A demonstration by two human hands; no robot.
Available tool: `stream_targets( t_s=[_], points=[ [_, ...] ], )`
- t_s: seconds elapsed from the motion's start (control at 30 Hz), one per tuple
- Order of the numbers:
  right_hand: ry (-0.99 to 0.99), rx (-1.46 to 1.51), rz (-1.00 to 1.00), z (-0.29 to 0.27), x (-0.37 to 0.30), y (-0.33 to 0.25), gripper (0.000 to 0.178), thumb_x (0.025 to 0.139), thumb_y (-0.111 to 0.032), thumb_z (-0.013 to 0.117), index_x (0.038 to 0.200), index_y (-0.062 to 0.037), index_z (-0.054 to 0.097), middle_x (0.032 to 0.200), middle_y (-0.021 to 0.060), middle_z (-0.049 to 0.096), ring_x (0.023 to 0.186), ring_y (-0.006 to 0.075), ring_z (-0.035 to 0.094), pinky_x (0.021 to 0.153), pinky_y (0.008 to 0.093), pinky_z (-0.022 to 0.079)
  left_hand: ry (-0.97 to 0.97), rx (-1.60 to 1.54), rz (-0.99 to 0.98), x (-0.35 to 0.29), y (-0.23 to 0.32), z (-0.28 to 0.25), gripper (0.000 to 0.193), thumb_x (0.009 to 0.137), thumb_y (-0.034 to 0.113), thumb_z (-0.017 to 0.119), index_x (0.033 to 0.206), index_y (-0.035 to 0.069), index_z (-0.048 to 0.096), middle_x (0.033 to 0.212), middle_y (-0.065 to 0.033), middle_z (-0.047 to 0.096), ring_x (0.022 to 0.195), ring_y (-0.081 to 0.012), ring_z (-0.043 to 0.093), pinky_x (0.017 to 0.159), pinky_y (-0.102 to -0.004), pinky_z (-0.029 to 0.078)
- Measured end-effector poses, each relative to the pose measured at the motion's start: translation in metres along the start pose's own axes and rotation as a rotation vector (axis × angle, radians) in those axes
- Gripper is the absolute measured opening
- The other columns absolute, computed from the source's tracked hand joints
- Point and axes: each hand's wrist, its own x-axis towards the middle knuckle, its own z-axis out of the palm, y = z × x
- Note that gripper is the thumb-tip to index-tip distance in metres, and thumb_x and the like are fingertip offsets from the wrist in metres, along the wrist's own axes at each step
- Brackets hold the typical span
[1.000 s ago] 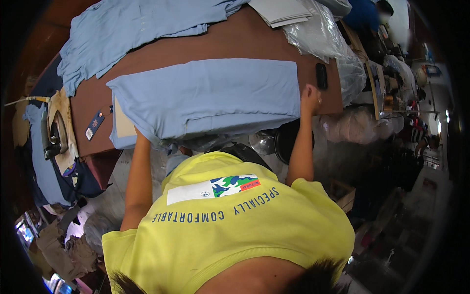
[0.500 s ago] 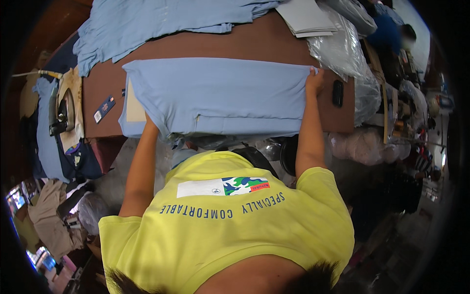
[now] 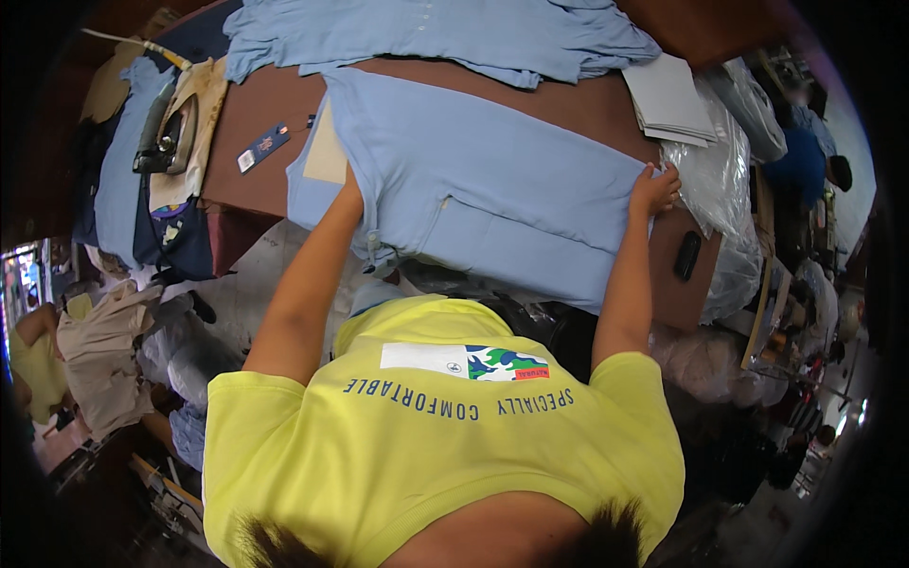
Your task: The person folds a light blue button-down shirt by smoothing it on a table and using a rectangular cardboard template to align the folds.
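A light-blue shirt [image 3: 473, 161] lies folded lengthwise, slanting across the brown table [image 3: 275, 104], its lower edge overhanging the near side. Cream card [image 3: 327, 151] shows at the shirt's left end, between layers of cloth. My left hand reaches under the fold beside this card. Cloth covers its fingers, so their grip is hidden; only the wrist [image 3: 352, 197] shows. At the shirt's far right corner, my right hand [image 3: 655, 189] has its fingers bent over the cloth edge, gripping it.
More light-blue shirts [image 3: 426, 38] lie along the far side. White card sheets [image 3: 668, 95] and clear plastic bags [image 3: 705, 170] are at right, near a black oblong object [image 3: 687, 256]. A tag [image 3: 263, 149] lies left; beyond it an iron [image 3: 178, 133] rests on cloth.
The shirt now slants, its right end lower in view than its left. Both hands still stay at its ends. The whole view has turned and shifted, moving the table's contents rightward.
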Motion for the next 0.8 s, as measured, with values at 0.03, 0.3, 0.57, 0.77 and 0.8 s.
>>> stream_targets(
  t_s=[0.03, 0.3, 0.57, 0.77, 0.8],
  points=[
    [0.035, 0.037, -0.091, -0.006, -0.010, -0.009, 0.030, 0.078, -0.023, 0.061, 0.106, -0.0153, 0.053, 0.109, 0.0082, 0.049, 0.104, 0.0310, 0.046, 0.085, 0.0439, 0.039, -0.012, -0.035, -0.005, 0.000, -0.001, -0.003, 0.058, 0.080, 0.027, 0.061, 0.124, -0.003, 0.040, 0.121, -0.0149, 0.049, 0.111, -0.0240, 0.047, 0.093, -0.0331, 0.039],
    [-0.840, 0.848, -0.631, -0.112, -0.149, -0.100, 0.011, 0.079, -0.008, 0.056, 0.088, -0.0031, 0.058, 0.083, 0.0119, 0.059, 0.075, 0.0265, 0.056, 0.070, 0.0321, 0.045, -0.039, 0.847, 0.304, 0.009, 0.035, -0.082, 0.045, 0.076, 0.008, 0.054, 0.120, 0.001, 0.044, 0.127, -0.0160, 0.042, 0.119, -0.0284, 0.038, 0.102, -0.0431, 0.025],
    [-1.933, 0.576, -0.378, -0.116, -0.240, -0.097, 0.044, 0.083, -0.031, 0.059, 0.111, 0.0023, 0.054, 0.104, 0.0150, 0.061, 0.093, 0.0201, 0.058, 0.082, 0.0288, 0.044, -0.149, 0.995, 0.688, 0.036, 0.048, -0.113, 0.052, 0.069, -0.004, 0.045, 0.118, 0.013, 0.048, 0.127, -0.0027, 0.044, 0.124, -0.0240, 0.035, 0.102, -0.0463, 0.024],
    [-1.971, 0.436, -0.647, -0.073, -0.302, -0.096, 0.085, 0.080, -0.054, 0.052, 0.135, 0.0030, 0.021, 0.139, 0.0221, 0.026, 0.129, 0.0303, 0.026, 0.105, 0.0324, 0.022, -0.227, 0.809, 0.584, 0.041, 0.023, -0.120, 0.048, 0.067, -0.003, 0.046, 0.114, 0.010, 0.050, 0.116, -0.0068, 0.050, 0.113, -0.0252, 0.044, 0.096, -0.0402, 0.030],
    [-1.970, 0.449, -0.661, -0.070, -0.309, -0.106, 0.086, 0.080, -0.054, 0.052, 0.135, 0.0036, 0.020, 0.139, 0.0225, 0.026, 0.129, 0.0303, 0.026, 0.105, 0.0321, 0.022, -0.209, 0.802, 0.599, 0.041, 0.024, -0.121, 0.047, 0.067, -0.003, 0.046, 0.113, 0.010, 0.051, 0.114, -0.0069, 0.051, 0.110, -0.0253, 0.045, 0.094, -0.0396, 0.031]
  ],
)
